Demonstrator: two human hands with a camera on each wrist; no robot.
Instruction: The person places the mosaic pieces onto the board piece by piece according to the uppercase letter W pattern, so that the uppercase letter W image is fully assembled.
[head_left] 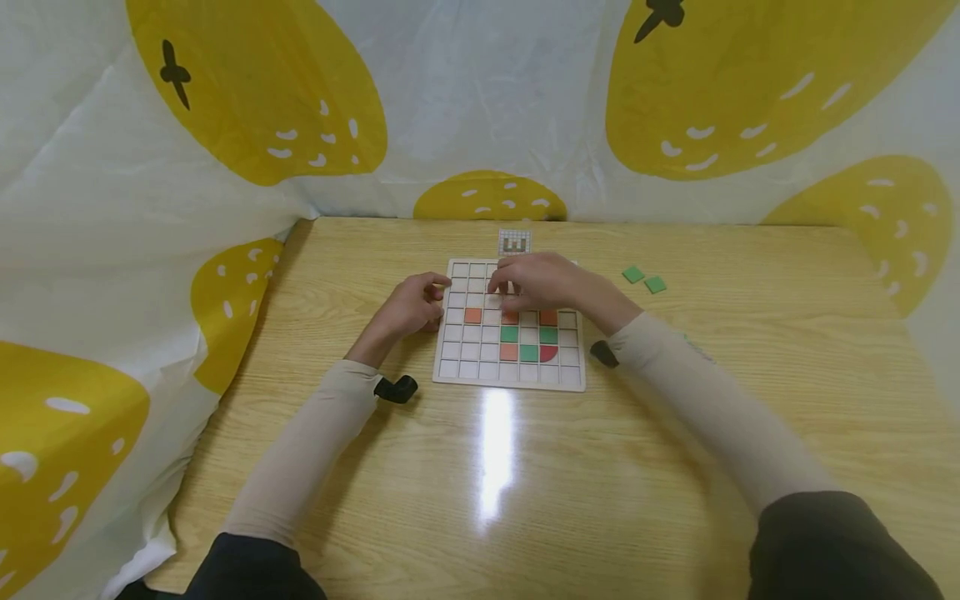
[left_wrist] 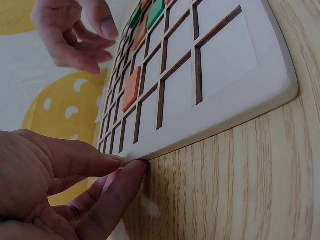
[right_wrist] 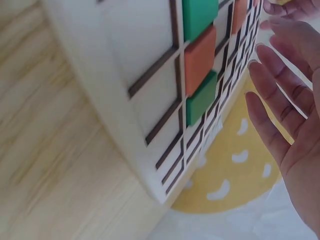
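A white grid board (head_left: 458, 369) with dark grooves lies on the table. My left hand (head_left: 408, 307) grips its left edge; in the left wrist view the thumb and forefinger pinch the rim. Over the board's upper middle hovers my right hand (head_left: 542, 282), its fingers apart and no piece visible in them. Orange tiles (head_left: 472, 316), green tiles (head_left: 509, 334) and a red rounded piece (head_left: 549, 353) sit in the grid cells. From the right wrist view, a green tile (right_wrist: 201, 98) and an orange tile (right_wrist: 200, 61) stand side by side. The right hand covers some cells in the head view.
A small card (head_left: 514, 242) with a dark pattern on a grid lies beyond the board. Two loose green tiles (head_left: 633, 274) rest on the table (head_left: 750, 333) to the right. Something small is partly hidden by the right forearm. A fruit-patterned cloth (head_left: 487, 100) hangs behind and at the left.
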